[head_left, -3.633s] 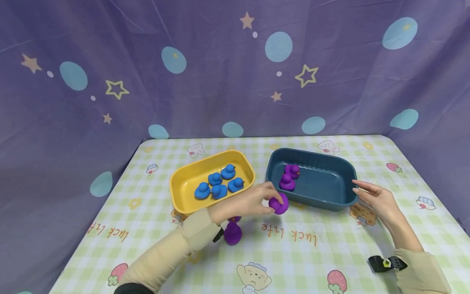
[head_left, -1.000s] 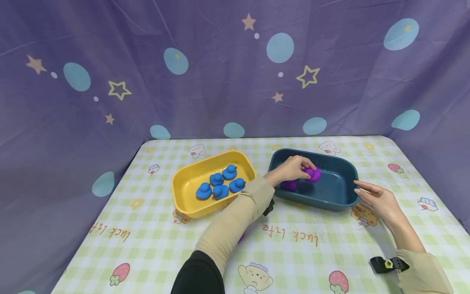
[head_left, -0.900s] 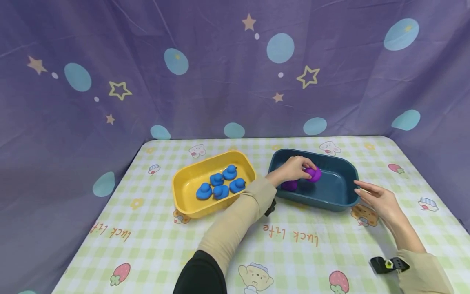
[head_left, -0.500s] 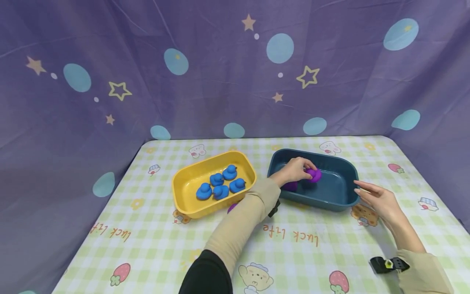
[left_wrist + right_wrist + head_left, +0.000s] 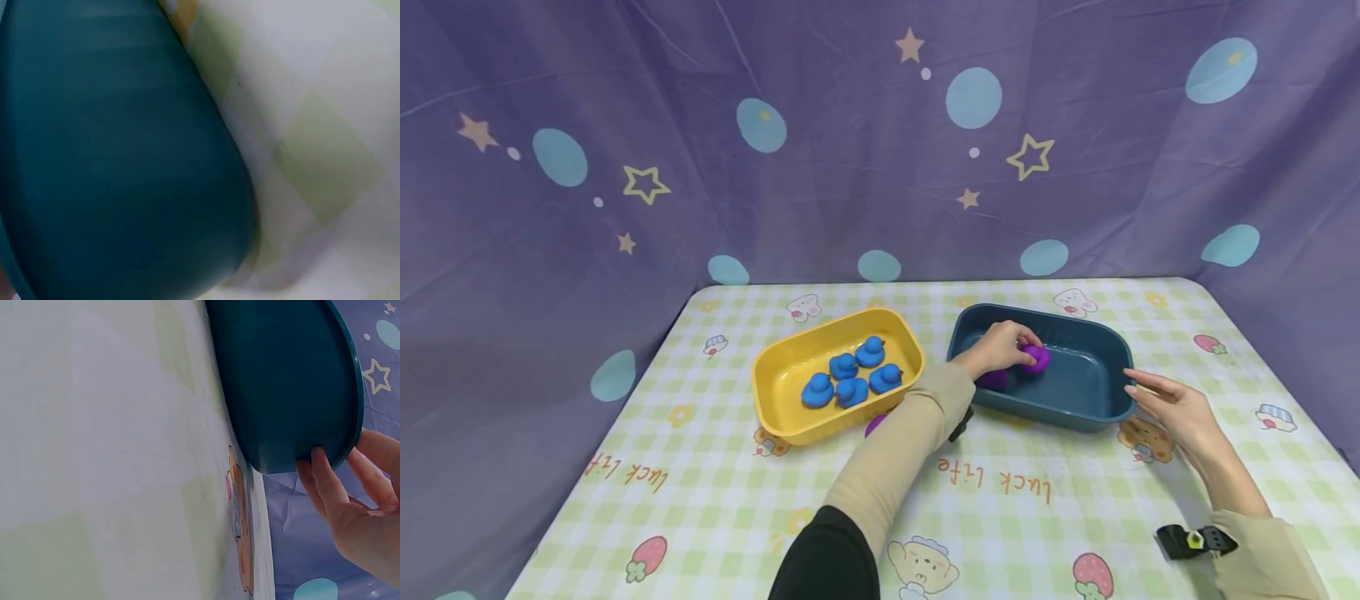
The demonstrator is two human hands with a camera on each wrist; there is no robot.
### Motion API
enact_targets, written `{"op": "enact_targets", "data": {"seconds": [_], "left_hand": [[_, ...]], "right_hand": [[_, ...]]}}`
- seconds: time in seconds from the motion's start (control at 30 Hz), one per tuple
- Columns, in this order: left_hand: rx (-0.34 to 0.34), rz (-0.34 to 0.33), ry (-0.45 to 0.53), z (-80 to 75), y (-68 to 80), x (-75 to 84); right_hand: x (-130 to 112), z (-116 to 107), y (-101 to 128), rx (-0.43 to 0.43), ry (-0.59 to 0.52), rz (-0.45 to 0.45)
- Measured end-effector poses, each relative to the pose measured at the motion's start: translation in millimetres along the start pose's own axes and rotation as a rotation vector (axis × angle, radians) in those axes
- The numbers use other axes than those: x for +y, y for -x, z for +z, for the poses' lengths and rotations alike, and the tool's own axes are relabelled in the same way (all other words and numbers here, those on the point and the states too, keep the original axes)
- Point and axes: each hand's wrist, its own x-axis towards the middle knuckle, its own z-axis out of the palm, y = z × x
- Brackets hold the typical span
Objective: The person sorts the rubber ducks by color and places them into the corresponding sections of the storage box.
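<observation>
Purple backdrop cloth (image 5: 625,125) with stars and pale blue spots behind everything. Checked tablecloth (image 5: 700,500) with small cartoon prints over the table. Toward the left, yellow tub (image 5: 778,367) with four blue ducks (image 5: 850,375) close together inside. Just beside its near rim, small piece of another purple duck (image 5: 874,426) on the cloth, mostly hidden behind the beige sleeve (image 5: 895,450). Further right, dark teal tub (image 5: 1075,392), apart from the yellow one. Inside its left part, left hand (image 5: 997,348) reaching over the near wall, fingers curled around a purple duck (image 5: 1037,357) and holding it low in the tub. Below the hand, second purple duck (image 5: 994,379) on the tub floor, partly covered by the wrist. In the left wrist view only the teal outer wall (image 5: 112,156) and cloth, blurred. At the right end of the tub, right hand (image 5: 1172,408), fingers straight and relaxed, fingertips (image 5: 325,481) touching the corner rim (image 5: 350,419) from outside, nothing held. Black wrist strap (image 5: 1191,539) at the right sleeve.
</observation>
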Motion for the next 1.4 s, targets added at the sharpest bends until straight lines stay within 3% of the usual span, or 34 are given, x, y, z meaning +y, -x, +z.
{"op": "enact_targets", "data": {"seconds": [0.57, 0.77, 0.97, 1.4], "left_hand": [[-0.039, -0.011, -0.092, 3.3, -3.1, 2.3], [-0.027, -0.009, -0.077, 2.4, -1.7, 0.8], [-0.008, 0.005, -0.040, -3.9, 4.3, -1.5], [-0.007, 0.048, -0.007, -19.0, 24.8, -2.9]], "right_hand": [[0, 0, 0, -0.001, 0.002, -0.008], [3, 0, -2, 0.013, -0.017, 0.000], [3, 1, -3, 0.021, -0.020, 0.023], [2, 0, -1, 0.002, -0.001, -0.015]]}}
